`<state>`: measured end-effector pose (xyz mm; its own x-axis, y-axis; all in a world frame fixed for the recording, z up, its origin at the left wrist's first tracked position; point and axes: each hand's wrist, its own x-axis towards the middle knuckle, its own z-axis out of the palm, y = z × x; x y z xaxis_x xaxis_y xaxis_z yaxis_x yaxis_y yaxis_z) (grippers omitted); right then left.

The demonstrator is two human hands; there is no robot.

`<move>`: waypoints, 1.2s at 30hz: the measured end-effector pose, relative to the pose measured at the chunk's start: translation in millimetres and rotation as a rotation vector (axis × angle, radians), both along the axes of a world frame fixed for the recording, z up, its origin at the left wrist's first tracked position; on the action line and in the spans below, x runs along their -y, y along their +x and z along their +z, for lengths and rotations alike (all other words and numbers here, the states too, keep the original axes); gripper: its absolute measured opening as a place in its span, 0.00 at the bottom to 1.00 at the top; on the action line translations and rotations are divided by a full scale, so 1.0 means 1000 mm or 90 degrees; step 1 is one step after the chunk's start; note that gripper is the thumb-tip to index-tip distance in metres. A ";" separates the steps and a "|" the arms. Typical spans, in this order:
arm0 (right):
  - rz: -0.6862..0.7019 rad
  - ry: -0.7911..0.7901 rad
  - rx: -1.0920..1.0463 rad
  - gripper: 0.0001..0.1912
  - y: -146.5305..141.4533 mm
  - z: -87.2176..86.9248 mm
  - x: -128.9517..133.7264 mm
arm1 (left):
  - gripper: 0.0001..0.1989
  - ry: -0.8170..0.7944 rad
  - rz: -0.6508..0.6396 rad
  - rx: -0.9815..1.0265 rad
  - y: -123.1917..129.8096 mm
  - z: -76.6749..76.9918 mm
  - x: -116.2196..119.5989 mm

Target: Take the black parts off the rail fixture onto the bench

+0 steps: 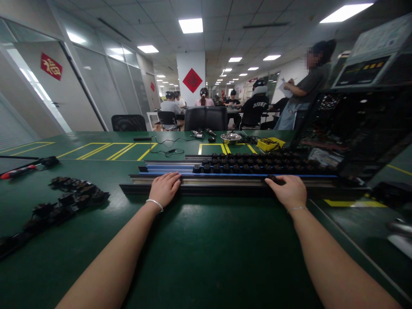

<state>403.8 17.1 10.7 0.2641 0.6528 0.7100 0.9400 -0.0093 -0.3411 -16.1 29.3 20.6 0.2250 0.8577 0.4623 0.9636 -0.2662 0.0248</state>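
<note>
Long dark metal rails (222,182) lie side by side across the green table. My left hand (165,189) rests on the nearest rail towards its left end, fingers over the top and thumb at the near side. On the same rail, further right, my right hand (291,191) pinches a small black part (276,180) between thumb and fingers; its details are too dark to make out. Behind my hands, several black modules (244,166) stand in rows along the rails, beside a blue strip (170,168).
A cluster of black modules (72,195) lies at the left, near a red-handled tool (19,172). Towards the back are a metal bowl (230,137), a yellow tray (270,144) and cables. A large dark rack (360,124) stands at the right. People sit beyond the table; one person (310,86) stands.
</note>
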 end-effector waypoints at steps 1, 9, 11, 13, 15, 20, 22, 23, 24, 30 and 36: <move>0.002 -0.001 0.002 0.19 0.000 0.000 0.000 | 0.20 0.000 -0.001 0.000 0.000 0.000 0.000; 0.015 -0.018 0.027 0.20 -0.002 0.000 -0.003 | 0.20 0.002 -0.002 -0.002 0.000 0.000 0.000; 0.013 -0.016 0.030 0.20 -0.002 0.000 -0.003 | 0.20 0.003 -0.001 -0.001 0.000 0.000 0.000; 0.014 -0.015 0.032 0.20 -0.002 0.000 -0.002 | 0.20 0.003 -0.001 0.000 0.000 -0.001 -0.001; 0.018 -0.016 0.035 0.19 -0.003 0.000 -0.002 | 0.20 0.003 -0.001 0.000 0.000 0.000 -0.001; 0.026 -0.012 0.039 0.19 -0.005 0.001 -0.002 | 0.20 0.002 0.000 0.001 0.000 0.000 0.000; 0.027 -0.013 0.041 0.19 -0.005 0.001 -0.002 | 0.20 0.003 -0.001 0.001 0.000 0.000 0.000; 0.028 -0.013 0.042 0.19 -0.005 0.001 -0.001 | 0.20 0.004 -0.002 0.001 0.000 0.000 0.000; 0.029 -0.013 0.044 0.19 -0.005 0.001 -0.001 | 0.20 0.005 -0.003 0.001 0.000 0.000 0.000; 0.035 -0.029 0.053 0.20 -0.006 0.002 -0.001 | 0.20 0.011 -0.003 -0.002 -0.001 -0.001 0.000; 0.023 -0.045 0.049 0.19 -0.011 0.006 0.002 | 0.20 0.020 -0.006 -0.004 0.000 -0.002 0.000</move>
